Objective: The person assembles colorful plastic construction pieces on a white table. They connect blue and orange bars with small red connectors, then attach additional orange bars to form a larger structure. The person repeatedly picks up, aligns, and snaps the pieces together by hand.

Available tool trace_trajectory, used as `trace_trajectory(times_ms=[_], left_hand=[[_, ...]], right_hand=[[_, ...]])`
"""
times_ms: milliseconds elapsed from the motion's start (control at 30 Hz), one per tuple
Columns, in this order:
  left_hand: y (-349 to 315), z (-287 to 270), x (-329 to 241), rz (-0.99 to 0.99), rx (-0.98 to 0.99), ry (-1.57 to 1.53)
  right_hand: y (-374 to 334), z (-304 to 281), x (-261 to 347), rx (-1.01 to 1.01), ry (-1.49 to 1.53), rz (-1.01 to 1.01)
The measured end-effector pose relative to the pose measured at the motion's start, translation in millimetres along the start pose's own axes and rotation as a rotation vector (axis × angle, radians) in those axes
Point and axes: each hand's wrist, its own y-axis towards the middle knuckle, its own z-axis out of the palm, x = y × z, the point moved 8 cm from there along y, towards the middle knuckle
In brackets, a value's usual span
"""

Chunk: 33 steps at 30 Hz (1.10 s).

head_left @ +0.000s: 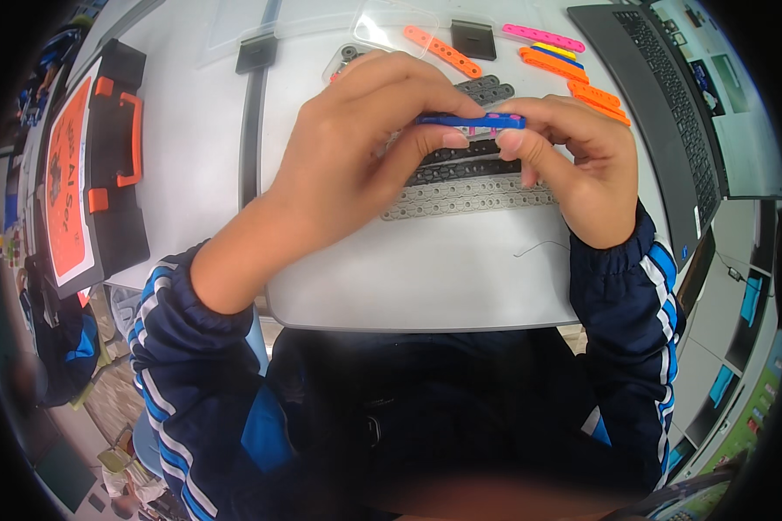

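Between my two hands is a blue perforated building beam with small pink pegs in it. My left hand pinches its left end between thumb and fingers. The right end sits in the thumb and forefinger of my right hand. Below and behind the hands lie light grey perforated beams, black beams and dark grey beams on the white table. My left hand hides part of a small clear tray with dark round parts.
Orange, pink and more orange strips lie at the back. An open laptop borders the right side. A black case with orange latches stands at the left. A thin dark thread lies near my right sleeve.
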Motion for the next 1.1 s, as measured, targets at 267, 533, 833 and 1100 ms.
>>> trace_trajectory(times_ms=[267, 533, 833, 1100], left_hand=[[11, -32, 32, 0.052, 0.213, 0.294], [1, -34, 44, -0.101, 0.296, 0.374], [3, -32, 46, -0.174, 0.186, 0.388], [9, -46, 33, -0.268, 0.202, 0.565]], right_hand=[[7, -24, -5, -0.121, 0.020, 0.026], [6, -18, 1, -0.063, -0.059, 0.007], [7, -17, -3, -0.071, -0.067, 0.027], [8, -17, -4, -0.082, -0.060, 0.026]])
